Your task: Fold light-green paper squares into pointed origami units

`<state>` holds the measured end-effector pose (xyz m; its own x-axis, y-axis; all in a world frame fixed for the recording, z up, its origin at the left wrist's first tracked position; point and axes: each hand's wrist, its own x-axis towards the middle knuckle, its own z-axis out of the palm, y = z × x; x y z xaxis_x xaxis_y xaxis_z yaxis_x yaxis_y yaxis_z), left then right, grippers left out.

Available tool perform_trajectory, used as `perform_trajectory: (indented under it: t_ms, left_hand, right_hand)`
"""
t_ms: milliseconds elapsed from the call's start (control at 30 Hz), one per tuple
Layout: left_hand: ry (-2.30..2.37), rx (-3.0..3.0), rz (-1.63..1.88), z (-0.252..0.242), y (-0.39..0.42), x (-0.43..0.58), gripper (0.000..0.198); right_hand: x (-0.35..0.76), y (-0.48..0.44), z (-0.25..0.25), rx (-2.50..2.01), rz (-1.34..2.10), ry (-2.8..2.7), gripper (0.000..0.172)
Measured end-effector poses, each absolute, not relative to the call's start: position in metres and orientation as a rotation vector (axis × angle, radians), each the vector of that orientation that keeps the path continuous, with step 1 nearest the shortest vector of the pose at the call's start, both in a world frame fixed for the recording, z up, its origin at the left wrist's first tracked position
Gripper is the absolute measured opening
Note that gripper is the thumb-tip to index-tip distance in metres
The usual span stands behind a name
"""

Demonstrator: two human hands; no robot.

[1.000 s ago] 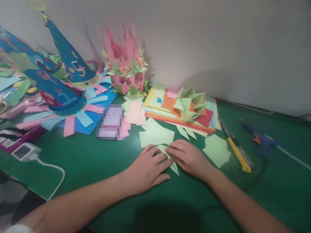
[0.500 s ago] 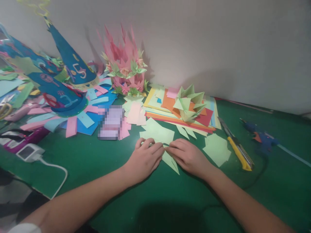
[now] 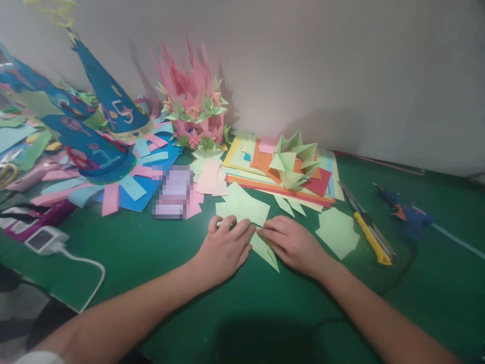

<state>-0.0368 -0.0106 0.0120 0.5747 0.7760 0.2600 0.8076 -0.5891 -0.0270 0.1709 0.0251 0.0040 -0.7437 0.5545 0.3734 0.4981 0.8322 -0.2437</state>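
Observation:
On the green tabletop (image 3: pixel 182 318) lies a folded light-green paper (image 3: pixel 267 253), its narrow point toward me. My left hand (image 3: pixel 227 247) is closed at its left edge, fingers bent and pressing down. From the other side, my right hand (image 3: pixel 293 245) pinches the paper near its upper end, fingertips close to the left ones. The fingers hide part of the fold. Just beyond my hands are loose light-green sheets (image 3: pixel 244 202), and more green sheets (image 3: pixel 338 232) rest to the right of my right hand.
A yellow utility knife (image 3: pixel 369 232) and a blue glue gun (image 3: pixel 405 210) lie at the right. A green folded-paper ring (image 3: pixel 293 162) tops stacked coloured paper. Behind stand a pink paper crown (image 3: pixel 195 106) and blue cone hats (image 3: pixel 113 101). A phone (image 3: pixel 172 192) and white cable (image 3: pixel 98 265) are left.
Both hands stay on the green paper in nearly the same place. The left fingers have shifted very slightly; the whole view has moved a little.

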Motion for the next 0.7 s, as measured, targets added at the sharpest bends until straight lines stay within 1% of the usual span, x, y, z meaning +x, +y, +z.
perform_trajectory:
  t_ms: [233, 567, 700]
  left_hand:
    - [-1.363, -2.681, -0.302, 0.0134, -0.0101, -0.035, 0.025]
    - [-1.425, -2.766, -0.33, 0.0147, -0.0091, -0.0367, 0.026]
    - [-1.484, -2.806, -0.372, 0.0148, -0.0084, -0.0381, 0.024]
  right_hand:
    - [0.1714, 0.0235, 0.0068, -0.826, 0.159, -2.506, 0.019]
    - [0.178, 0.0237, 0.0062, -0.884, 0.231, -2.504, 0.018]
    - [0.1777, 0.0238, 0.0063, -0.964, 0.317, -2.469, 0.014]
